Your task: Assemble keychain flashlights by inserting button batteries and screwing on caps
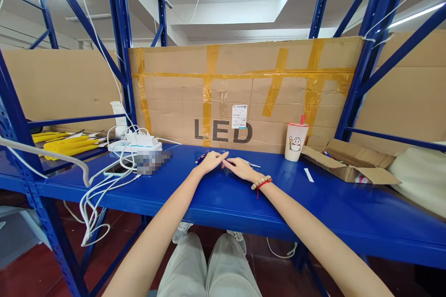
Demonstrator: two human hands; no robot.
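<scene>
On the blue shelf top (278, 199), my left hand (211, 162) lies palm down with fingers stretched out and nothing visible in it. My right hand (241, 168) rests the same way, its fingertips meeting those of the left. A beaded bracelet (261, 183) with a red cord is round my right wrist. Just beyond the left hand shows a small dark blue object (200, 159), partly covered by it. Behind the right hand a thin silvery object (254, 165) pokes out; I cannot make out its kind.
A white cup (296, 143) with a red straw stands at the right, near an opened cardboard box (343, 160) and a paper strip (308, 175). White cables (118, 174) and a power strip (139, 145) lie left, beside yellow-handled tools (71, 145). Cardboard (174, 102) walls the back.
</scene>
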